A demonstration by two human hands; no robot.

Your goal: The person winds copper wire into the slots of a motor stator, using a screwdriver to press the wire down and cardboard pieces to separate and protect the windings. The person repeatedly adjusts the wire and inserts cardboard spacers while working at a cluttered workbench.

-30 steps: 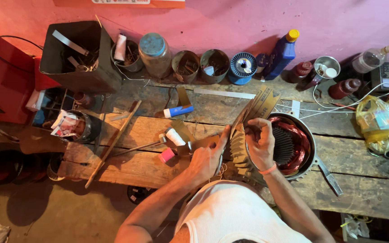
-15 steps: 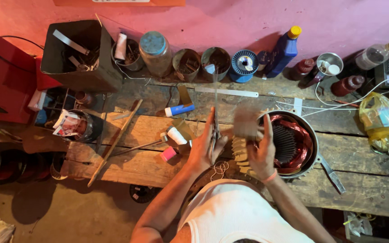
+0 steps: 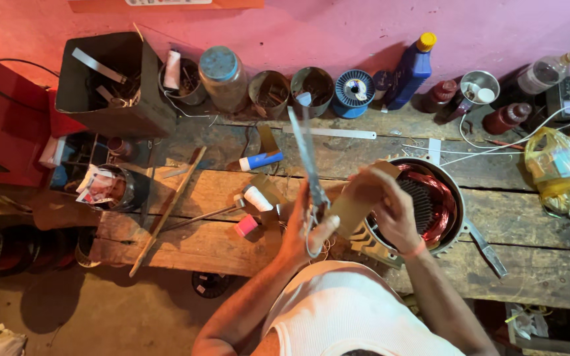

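Head view shows, at the center of the frame, the left hand (image 3: pixel 301 231) with fingers closed through the handles of long scissors (image 3: pixel 308 161), blades pointing up. Just to the right, the right hand (image 3: pixel 390 211) pinches a tan card strip (image 3: pixel 354 204). Behind them, a motor stator (image 3: pixel 430 204) with copper windings lies on the wooden worktop (image 3: pixel 219 240).
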